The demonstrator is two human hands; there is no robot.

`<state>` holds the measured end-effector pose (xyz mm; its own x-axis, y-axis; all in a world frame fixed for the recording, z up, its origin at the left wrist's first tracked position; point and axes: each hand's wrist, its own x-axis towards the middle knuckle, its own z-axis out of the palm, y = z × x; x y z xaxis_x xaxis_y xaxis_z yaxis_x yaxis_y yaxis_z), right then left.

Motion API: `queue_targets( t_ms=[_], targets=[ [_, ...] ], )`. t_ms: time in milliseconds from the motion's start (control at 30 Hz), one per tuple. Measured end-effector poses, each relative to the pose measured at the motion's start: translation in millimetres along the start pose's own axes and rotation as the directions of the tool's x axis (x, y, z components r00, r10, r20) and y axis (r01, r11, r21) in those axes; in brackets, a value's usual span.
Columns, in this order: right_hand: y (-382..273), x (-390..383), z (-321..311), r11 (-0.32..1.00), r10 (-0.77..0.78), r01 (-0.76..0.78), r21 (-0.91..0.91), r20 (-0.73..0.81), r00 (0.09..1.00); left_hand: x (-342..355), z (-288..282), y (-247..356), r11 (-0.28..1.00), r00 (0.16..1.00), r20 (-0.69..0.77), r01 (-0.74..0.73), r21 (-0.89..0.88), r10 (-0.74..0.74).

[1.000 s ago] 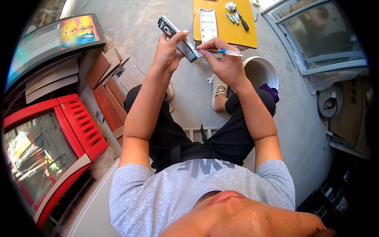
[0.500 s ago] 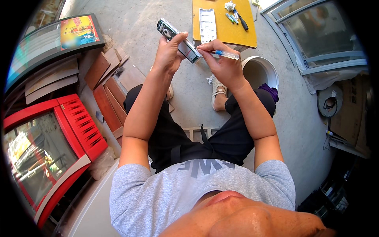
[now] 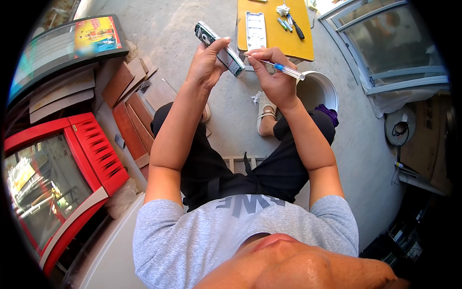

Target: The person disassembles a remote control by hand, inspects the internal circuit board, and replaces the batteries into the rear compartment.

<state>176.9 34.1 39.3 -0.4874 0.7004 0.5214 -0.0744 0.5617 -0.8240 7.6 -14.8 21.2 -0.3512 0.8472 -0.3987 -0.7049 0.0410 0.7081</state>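
Note:
My left hand [image 3: 206,65] is closed around an opened remote control [image 3: 235,64], its thumb laid across the top. A dark circuit board shows along the remote, which slants down to the right. In my right hand [image 3: 276,82] is a slim screwdriver [image 3: 291,72] with a clear and blue handle, held between thumb and fingers. Its tip end lies near my fingertips, close to the remote's lower end; contact cannot be made out. A white plastic remote shell [image 3: 256,32] lies on the yellow tabletop [image 3: 276,47] beyond my right hand.
Green batteries [image 3: 282,24], a black-handled screwdriver [image 3: 298,32] and crumpled tissue [image 3: 283,9] lie on the tabletop. A white bucket [image 3: 333,87] stands by my right knee, near purple cloth [image 3: 328,113]. Wooden boards [image 3: 130,120] and a red-framed cabinet [image 3: 98,149] are at left.
My right hand has shifted slightly, and the screwdriver's handle has swung lower and to the right, with its shaft now showing more. The remote has moved slightly right in my left hand.

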Motion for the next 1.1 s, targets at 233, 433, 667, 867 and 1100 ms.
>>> queue_targets(
  t_ms=[233,433,667,867,1100],
  targets=[
    [2.1,-1.3,0.5,0.998,0.06,-0.06,-0.001,0.125,0.99,-2.9,2.0,1.5,0.993,0.997,-0.024,-0.075,0.086,0.078],
    [4.7,-1.3,-0.2,0.997,0.076,-0.073,-0.028,0.157,0.985,-1.6,3.9,-2.8,0.988,0.995,-0.045,-0.087,0.124,0.093],
    [3.4,-0.1,0.0,0.996,0.043,-0.034,-0.086,0.105,0.994,4.2,0.8,-10.7,0.978,0.987,-0.017,-0.155,0.14,0.159],
    [-7.1,5.2,-19.6,0.959,0.231,-0.183,-0.218,0.22,0.948,6.1,-0.7,-6.3,0.972,0.983,-0.063,-0.161,0.173,0.174],
    [3.7,1.4,-12.1,0.967,0.218,-0.194,-0.163,0.145,0.965,3.9,4.0,-7.3,0.977,0.988,-0.041,-0.141,0.159,0.149]
  ],
)
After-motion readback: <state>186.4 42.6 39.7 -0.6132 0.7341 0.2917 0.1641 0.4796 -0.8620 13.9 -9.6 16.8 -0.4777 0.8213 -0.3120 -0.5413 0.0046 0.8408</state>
